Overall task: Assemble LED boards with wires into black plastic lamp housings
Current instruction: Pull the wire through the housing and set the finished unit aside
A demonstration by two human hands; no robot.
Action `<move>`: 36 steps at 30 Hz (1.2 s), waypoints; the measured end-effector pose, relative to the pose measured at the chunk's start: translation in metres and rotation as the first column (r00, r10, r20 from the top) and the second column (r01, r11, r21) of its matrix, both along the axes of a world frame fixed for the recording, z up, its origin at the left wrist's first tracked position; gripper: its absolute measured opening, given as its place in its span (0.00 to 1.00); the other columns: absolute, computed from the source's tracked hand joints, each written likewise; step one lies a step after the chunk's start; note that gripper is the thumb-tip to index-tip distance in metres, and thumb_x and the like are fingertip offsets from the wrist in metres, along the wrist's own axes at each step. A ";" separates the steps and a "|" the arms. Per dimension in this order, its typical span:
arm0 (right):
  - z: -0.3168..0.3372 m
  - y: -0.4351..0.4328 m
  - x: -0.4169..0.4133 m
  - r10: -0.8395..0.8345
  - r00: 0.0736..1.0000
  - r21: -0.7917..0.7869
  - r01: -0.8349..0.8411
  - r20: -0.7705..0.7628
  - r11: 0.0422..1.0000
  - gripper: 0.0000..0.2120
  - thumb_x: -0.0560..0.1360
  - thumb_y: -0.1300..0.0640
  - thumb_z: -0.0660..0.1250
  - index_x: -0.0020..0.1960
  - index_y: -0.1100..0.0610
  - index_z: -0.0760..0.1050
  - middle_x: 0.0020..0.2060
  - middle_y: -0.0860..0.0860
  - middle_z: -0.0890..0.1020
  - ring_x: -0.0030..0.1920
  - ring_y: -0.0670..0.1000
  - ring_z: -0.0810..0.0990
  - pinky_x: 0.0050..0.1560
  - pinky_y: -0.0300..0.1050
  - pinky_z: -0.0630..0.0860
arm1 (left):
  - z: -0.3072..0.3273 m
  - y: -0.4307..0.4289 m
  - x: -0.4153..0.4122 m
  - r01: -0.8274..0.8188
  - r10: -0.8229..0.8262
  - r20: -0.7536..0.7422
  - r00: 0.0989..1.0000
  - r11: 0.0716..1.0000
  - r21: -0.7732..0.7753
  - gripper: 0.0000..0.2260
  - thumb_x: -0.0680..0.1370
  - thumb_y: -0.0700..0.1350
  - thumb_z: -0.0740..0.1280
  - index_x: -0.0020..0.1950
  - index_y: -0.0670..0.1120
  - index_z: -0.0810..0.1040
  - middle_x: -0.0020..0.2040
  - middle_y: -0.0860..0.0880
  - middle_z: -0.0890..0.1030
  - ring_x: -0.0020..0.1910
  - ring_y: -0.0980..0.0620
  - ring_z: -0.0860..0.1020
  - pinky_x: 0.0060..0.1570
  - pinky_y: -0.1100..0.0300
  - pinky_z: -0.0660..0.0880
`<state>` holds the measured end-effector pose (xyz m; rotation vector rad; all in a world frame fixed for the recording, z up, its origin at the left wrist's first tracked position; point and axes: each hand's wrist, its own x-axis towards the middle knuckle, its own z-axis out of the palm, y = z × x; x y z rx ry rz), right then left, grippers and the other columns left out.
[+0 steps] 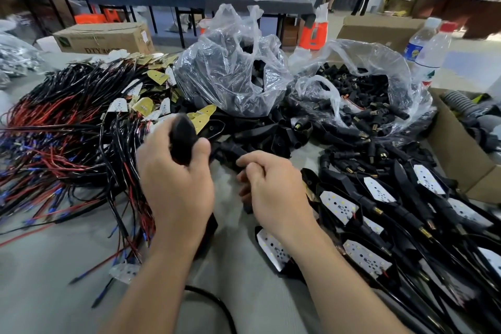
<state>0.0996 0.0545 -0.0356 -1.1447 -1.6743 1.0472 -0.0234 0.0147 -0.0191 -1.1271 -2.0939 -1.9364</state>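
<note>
Gripping left hand (pixel 176 184): fingers and thumb curl round a black lamp housing (pixel 182 141), held upright over the near middle of the table (pixel 48 295).
Right hand (pixel 271 187): fingers curled, pinching a black stem piece (pixel 230 153) just right of the housing; blur hides whether the two parts touch.
Loose LED board (pixel 272 249): white, lying in a black shell under the right wrist.
Wire bundle (pixel 62 138): red, black and blue leads with yellow and white boards at their far ends, spread across the left of the table.
Finished lamps (pixel 379 214): black housings with white boards fitted and cables attached, heaped at the near right.
Housing bag (pixel 230 70): clear plastic, full of black parts, far of the hands.
Connector bag (pixel 374 95): clear plastic, open, holding small black brass-tipped plugs, far right.
Water bottles (pixel 431 46): two, upright, beyond the connector bag.
Cardboard box (pixel 461 165): at the right edge, holding grey hose.
</note>
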 end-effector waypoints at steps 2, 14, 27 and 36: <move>0.001 0.001 -0.013 0.078 0.994 0.000 -0.079 0.074 0.997 0.14 0.80 0.61 0.60 0.45 0.48 0.83 0.35 0.49 0.84 0.32 0.50 0.83 0.43 0.54 0.83 | 0.001 -0.004 -0.007 -0.121 0.138 -0.195 0.971 0.988 0.097 0.20 0.77 0.44 0.71 0.69 0.44 0.75 0.60 0.49 0.78 0.61 0.48 0.73 0.63 0.67 0.64; 0.021 0.024 -0.141 0.186 0.867 -0.051 -0.184 0.462 0.982 0.22 0.76 0.43 0.73 0.35 0.58 0.73 0.31 0.54 0.76 0.36 0.58 0.76 0.34 0.43 0.68 | 0.009 0.004 -0.083 -0.262 -0.246 0.888 0.388 0.895 0.362 0.11 0.80 0.47 0.66 0.40 0.45 0.74 0.28 0.50 0.76 0.24 0.51 0.72 0.26 0.63 0.72; 0.048 0.033 -0.133 0.037 0.889 0.073 -0.079 0.457 0.994 0.12 0.75 0.57 0.67 0.36 0.57 0.69 0.33 0.51 0.74 0.35 0.55 0.72 0.37 0.46 0.69 | -0.002 0.003 -0.082 0.090 -0.142 0.742 0.655 0.990 0.110 0.12 0.68 0.58 0.67 0.37 0.50 0.82 0.40 0.46 0.80 0.40 0.47 0.75 0.46 0.49 0.74; 0.094 0.039 -0.037 0.052 0.879 -0.120 -0.123 -0.473 0.985 0.10 0.83 0.67 0.57 0.50 0.58 0.76 0.26 0.52 0.77 0.20 0.47 0.63 0.21 0.36 0.59 | 0.008 -0.001 -0.055 0.250 -0.236 0.581 0.779 0.967 0.057 0.10 0.77 0.53 0.66 0.40 0.50 0.81 0.34 0.53 0.80 0.33 0.53 0.77 0.41 0.52 0.77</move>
